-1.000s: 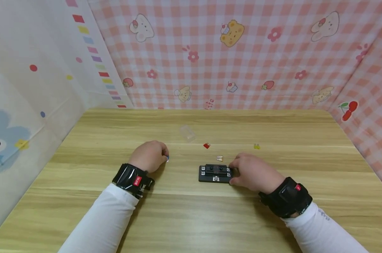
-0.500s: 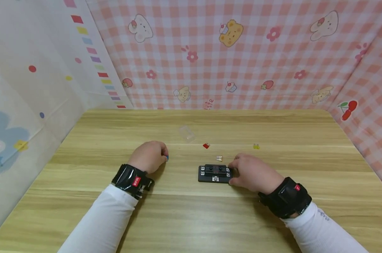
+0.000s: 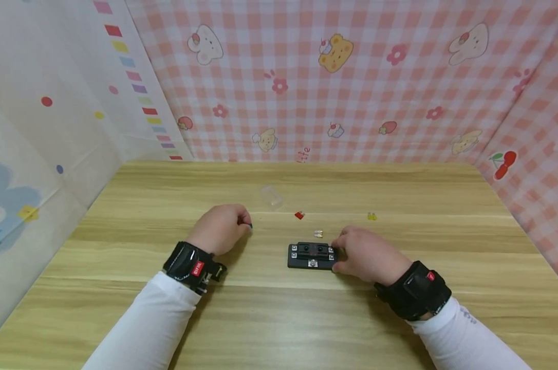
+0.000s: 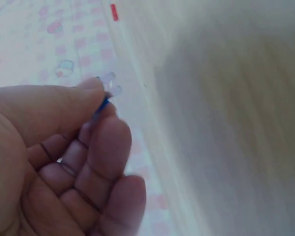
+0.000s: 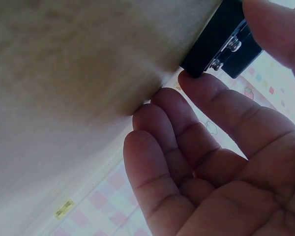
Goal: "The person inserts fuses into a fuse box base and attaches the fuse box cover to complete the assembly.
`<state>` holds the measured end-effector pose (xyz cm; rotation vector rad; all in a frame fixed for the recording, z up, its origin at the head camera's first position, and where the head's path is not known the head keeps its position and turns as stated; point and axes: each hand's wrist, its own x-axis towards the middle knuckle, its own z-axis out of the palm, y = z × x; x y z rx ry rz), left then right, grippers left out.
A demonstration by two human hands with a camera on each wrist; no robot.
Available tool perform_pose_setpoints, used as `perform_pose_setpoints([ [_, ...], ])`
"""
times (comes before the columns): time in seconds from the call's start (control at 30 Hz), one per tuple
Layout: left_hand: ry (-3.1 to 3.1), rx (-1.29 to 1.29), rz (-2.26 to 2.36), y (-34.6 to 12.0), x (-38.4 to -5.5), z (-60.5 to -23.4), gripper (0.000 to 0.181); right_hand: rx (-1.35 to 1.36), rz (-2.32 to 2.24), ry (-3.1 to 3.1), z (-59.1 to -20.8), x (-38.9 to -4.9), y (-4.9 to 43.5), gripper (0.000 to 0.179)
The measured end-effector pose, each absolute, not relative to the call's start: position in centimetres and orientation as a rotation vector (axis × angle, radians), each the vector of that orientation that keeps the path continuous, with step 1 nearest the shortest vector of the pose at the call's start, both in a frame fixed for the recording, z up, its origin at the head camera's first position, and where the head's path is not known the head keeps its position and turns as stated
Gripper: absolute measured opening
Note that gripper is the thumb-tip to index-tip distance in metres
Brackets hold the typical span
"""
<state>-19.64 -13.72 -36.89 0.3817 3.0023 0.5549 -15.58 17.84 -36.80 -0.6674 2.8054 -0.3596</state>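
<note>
I am looking down at the wooden bench (image 3: 279,318), where my right hand (image 3: 367,254) is gripping the right end of the black fuse block (image 3: 310,255), thumb on one edge and fingers curled against the other, as the right wrist view is showing on the fuse block (image 5: 221,42). My left hand (image 3: 220,227) is hovering well apart from the block to its left, clenched around a small blue blade fuse (image 4: 104,102) that I am pinching between thumb and forefinger; its clear prongs are poking out past the fingertips (image 4: 96,88). Lying loose on the bench beyond the block are a pale fuse (image 3: 318,234) just behind it, a red fuse (image 3: 299,215) farther back, a yellow fuse (image 3: 372,217) off to the right, and a clear plastic cover (image 3: 271,197) near the middle. To do this well, I am judging that I should be keeping the block pinned flat so it is not sliding, turning the blue fuse so its prongs are pointing straight down, lining them up over an empty slot, and pressing evenly rather than at a tilt, since bent prongs or a skidding block are the likely ways for this to go wrong
</note>
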Motion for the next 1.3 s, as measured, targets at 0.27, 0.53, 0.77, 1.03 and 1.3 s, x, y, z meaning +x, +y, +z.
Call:
perform_pose_setpoints([
  [0.27,2.987,0.423,0.680,-12.1,-19.0,-36.4,0.006,-0.657,-0.356,2.807,-36.8,-15.5,17.7,0.047],
  [0.53,2.944,0.593,0.770,-9.5,-18.4,-36.7,0.005,-0.631,-0.360,2.799,-36.7,-15.5,17.7,0.047],
  [0.77,2.916,0.708,0.783,-6.9,-17.5,-36.6,0.007,-0.627,-0.374,2.800,-36.7,-15.4,17.6,0.046],
  [1.03,2.927,0.757,0.699,-5.1,-17.1,-36.7,0.011,-0.641,-0.384,2.800,-37.0,-15.5,17.6,0.043],
  [1.3,2.960,0.751,0.645,-4.6,-16.9,-36.9,0.009,-0.643,-0.376,2.804,-36.8,-15.5,17.7,0.043],
])
